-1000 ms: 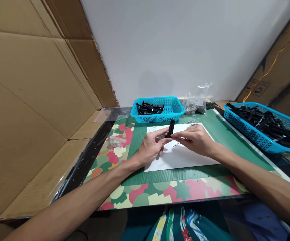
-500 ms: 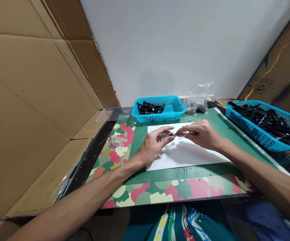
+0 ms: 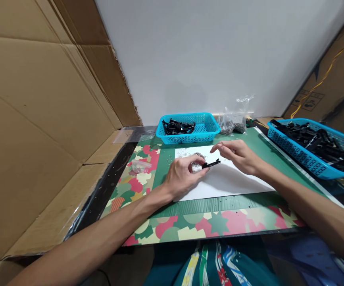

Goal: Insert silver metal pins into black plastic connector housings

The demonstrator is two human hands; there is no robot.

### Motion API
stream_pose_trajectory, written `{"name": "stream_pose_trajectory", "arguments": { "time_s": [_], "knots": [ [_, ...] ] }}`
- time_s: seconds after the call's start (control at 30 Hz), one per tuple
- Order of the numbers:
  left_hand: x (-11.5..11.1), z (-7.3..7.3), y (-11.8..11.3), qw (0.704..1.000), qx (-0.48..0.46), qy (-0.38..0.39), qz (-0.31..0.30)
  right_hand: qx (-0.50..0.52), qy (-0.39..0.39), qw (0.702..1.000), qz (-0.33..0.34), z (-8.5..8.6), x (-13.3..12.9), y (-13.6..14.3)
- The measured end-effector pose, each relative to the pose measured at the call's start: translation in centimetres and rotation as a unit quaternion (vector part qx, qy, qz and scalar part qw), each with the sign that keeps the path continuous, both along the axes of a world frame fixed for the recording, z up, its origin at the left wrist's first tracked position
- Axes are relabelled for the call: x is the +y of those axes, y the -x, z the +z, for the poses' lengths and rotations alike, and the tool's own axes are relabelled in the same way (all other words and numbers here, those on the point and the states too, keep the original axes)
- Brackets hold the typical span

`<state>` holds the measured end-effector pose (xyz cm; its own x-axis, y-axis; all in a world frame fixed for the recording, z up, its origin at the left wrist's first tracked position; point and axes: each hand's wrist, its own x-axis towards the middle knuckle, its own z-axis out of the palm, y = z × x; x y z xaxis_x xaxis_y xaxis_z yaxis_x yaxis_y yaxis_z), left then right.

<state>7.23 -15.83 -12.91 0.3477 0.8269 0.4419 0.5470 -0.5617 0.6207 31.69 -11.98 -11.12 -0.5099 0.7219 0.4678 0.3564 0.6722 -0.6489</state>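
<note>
Between the thumb and fingers of my left hand (image 3: 182, 173) is one end of a small black part (image 3: 212, 163), its other end pointing right. Just above and to the right of that part is my right hand (image 3: 239, 155), its index finger bent forward and the other fingers curled; whether it holds anything small is hidden. Both hands are over a white sheet (image 3: 219, 184). Small metal pieces (image 3: 200, 155) lie in a heap on the sheet behind my left hand, partly hidden by it.
A blue basket (image 3: 188, 139) with some black parts stands behind the sheet; a fuller blue basket (image 3: 314, 165) is at right. Bags of small metal pieces (image 3: 239, 124) stand at the back. A small clear bag (image 3: 141, 167) lies left on the green mat (image 3: 195, 208).
My right hand has drawn back slightly from the black part, and the thin metal tool seen in it before no longer shows. The black part is now turned lengthwise to the right.
</note>
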Motion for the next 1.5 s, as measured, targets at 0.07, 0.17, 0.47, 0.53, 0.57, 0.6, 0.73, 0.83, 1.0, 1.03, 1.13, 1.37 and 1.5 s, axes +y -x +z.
{"name": "stream_pose_trajectory", "arguments": {
  "time_s": [0.07,0.17,0.47,0.53,0.57,0.6,0.73,0.83,1.0,1.03,1.13,1.37,1.5],
  "knots": [
    [-0.2,-0.1,0.0,1.0,0.022,-0.012,-0.001,0.032,0.014,0.999,-0.001,0.1,0.1,0.2],
    [-0.4,-0.2,-0.1,0.998,0.054,-0.04,0.002,0.033,0.042,0.999,-0.007,0.2,0.1,0.5],
    [-0.7,-0.3,-0.2,0.993,0.109,-0.033,0.014,0.167,0.326,0.926,0.093,-0.5,0.3,1.5],
    [-0.6,-0.3,-0.2,0.993,0.11,-0.035,0.015,0.208,0.375,0.896,0.116,-0.5,0.2,1.6],
    [-0.6,-0.3,-0.2,0.993,0.111,-0.034,0.013,0.217,0.387,0.888,0.122,-0.5,0.2,1.6],
    [-0.6,-0.3,-0.2,0.993,0.112,-0.033,0.011,0.216,0.388,0.887,0.122,-0.5,0.1,1.6],
    [-0.6,-0.3,-0.2,0.993,0.11,-0.031,0.006,0.119,0.293,0.944,0.096,-0.2,-0.3,1.6],
    [-0.6,-0.3,-0.2,0.993,0.114,-0.035,0.011,0.035,0.219,0.971,0.088,-0.2,-0.5,1.7],
    [-0.5,-0.4,-0.2,0.993,0.11,-0.038,0.006,-0.034,0.156,0.985,0.068,-0.3,-0.7,2.0],
    [-0.4,-0.5,-0.2,0.993,0.11,-0.04,0.01,-0.043,0.148,0.986,0.064,-0.2,-0.7,2.1],
    [-0.3,-0.7,-0.2,0.992,0.115,-0.044,0.019,-0.078,0.125,0.988,0.046,-0.1,-0.9,2.1],
    [-0.3,-0.8,-0.3,0.992,0.119,-0.043,0.024,-0.106,0.102,0.988,0.037,0.1,-1.0,2.2],
    [-0.4,-0.7,-0.5,0.992,0.116,-0.04,0.033,-0.107,0.094,0.989,0.039,0.1,-1.0,2.3]
  ]
}}
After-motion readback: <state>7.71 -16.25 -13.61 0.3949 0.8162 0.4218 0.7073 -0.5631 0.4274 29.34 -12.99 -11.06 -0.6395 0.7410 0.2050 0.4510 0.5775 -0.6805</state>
